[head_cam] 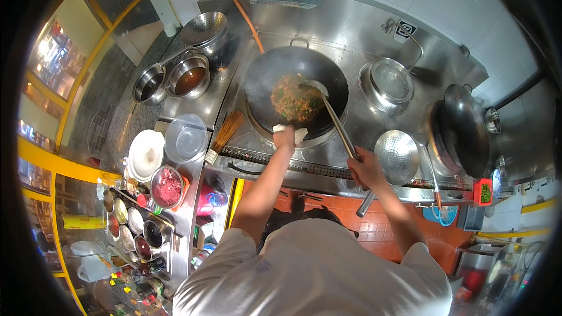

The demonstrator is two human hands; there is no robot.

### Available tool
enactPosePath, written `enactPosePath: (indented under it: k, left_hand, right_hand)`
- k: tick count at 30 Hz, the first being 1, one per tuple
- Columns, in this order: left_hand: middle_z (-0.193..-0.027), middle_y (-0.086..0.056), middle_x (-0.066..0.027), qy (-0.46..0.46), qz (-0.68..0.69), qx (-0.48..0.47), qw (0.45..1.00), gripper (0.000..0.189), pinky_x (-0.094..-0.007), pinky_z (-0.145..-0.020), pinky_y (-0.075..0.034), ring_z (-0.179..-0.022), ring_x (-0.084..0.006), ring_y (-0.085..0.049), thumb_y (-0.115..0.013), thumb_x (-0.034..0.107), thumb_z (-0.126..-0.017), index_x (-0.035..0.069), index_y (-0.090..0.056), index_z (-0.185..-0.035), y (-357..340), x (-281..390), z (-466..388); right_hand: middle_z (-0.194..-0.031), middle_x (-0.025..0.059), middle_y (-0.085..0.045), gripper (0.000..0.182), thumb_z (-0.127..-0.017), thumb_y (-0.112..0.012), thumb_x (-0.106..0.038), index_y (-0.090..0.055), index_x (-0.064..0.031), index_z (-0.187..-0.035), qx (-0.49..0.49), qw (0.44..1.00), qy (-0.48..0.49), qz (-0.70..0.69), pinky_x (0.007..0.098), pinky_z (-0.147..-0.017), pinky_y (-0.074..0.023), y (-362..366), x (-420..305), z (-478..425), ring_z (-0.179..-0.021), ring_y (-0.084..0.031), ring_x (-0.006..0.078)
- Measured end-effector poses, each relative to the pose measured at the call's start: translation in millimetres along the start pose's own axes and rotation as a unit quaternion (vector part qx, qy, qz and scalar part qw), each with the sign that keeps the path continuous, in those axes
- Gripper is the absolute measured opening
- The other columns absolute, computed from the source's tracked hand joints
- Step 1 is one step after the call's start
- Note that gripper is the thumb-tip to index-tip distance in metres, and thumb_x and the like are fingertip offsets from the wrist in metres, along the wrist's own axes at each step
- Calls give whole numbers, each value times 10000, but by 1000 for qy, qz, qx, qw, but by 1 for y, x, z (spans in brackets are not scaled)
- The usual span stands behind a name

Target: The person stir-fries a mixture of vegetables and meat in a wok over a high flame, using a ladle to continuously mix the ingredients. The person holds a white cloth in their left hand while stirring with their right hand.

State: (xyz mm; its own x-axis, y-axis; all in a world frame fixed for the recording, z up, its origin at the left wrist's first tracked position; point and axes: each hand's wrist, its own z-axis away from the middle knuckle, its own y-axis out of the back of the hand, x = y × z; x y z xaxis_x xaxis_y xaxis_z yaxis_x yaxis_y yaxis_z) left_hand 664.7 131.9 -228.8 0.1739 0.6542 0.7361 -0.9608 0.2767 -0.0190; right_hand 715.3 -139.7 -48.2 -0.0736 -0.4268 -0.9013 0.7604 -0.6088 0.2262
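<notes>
My left hand (285,138) grips the near rim of a large black wok (259,74) through a folded white cloth (300,135). Chopped food (293,98), brownish with green bits, lies in the bottom of the wok, and a light haze hangs over it. In my right hand (366,169) is the long metal handle of a wok ladle (336,118). The bowl of the ladle rests at the right side of the food. The cloth and my fingers hide part of the wok's near rim.
A bamboo wok brush (226,134) lies left of the wok. Right stand a perforated strainer (396,158), a water-filled pot (392,80) under a faucet (417,41) and another wok (465,131). Sauce pans (189,77), a bowl of raw meat (167,187) and several seasoning tubs (135,220) occupy the left counter.
</notes>
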Motion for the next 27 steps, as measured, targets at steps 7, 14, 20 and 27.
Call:
enactPosePath:
  k: [7, 14, 20, 27]
  left_hand:
    - [-939, -699, -243, -7, 94, -56, 994, 310, -430, -475, -575, -689, -357, -714, -639, 147, -866, -95, -610, -1059, 16, -8, 4]
    - [-879, -714, -171, -135, 32, -26, 990, 287, -396, -629, -577, -753, -270, -714, -657, 192, -837, -79, -681, -927, 18, -33, 21]
    - [-950, -736, -121, -104, 44, 32, 993, 228, -351, -808, -543, -883, -203, -688, -703, 113, -793, -69, -713, -929, 49, -75, 78]
    - [-764, -706, -226, -101, 11, -1, 995, 394, -395, -467, -575, -584, -280, -698, -660, 236, -825, -156, -683, -800, 18, 28, 61]
  right_hand:
    - [-603, 46, -591, 204, -915, -612, -108, -640, -3, -1087, -103, 984, 6, 145, 284, -347, -387, 45, -62, 17, -426, -541, 103]
    - [-685, 115, -648, 507, -899, -660, -124, -554, 8, -1377, -67, 970, 46, 228, 344, -452, -480, 9, -8, -36, -474, -601, 176]
    - [-711, 145, -670, 502, -901, -669, -171, -567, 7, -1360, 14, 948, 193, 252, 397, -567, -536, 19, 32, -37, -537, -662, 216]
    - [-723, 209, -678, 430, -878, -642, -143, -611, -2, -1283, -99, 952, 57, 282, 434, -627, -555, 19, -41, -33, -568, -691, 303]
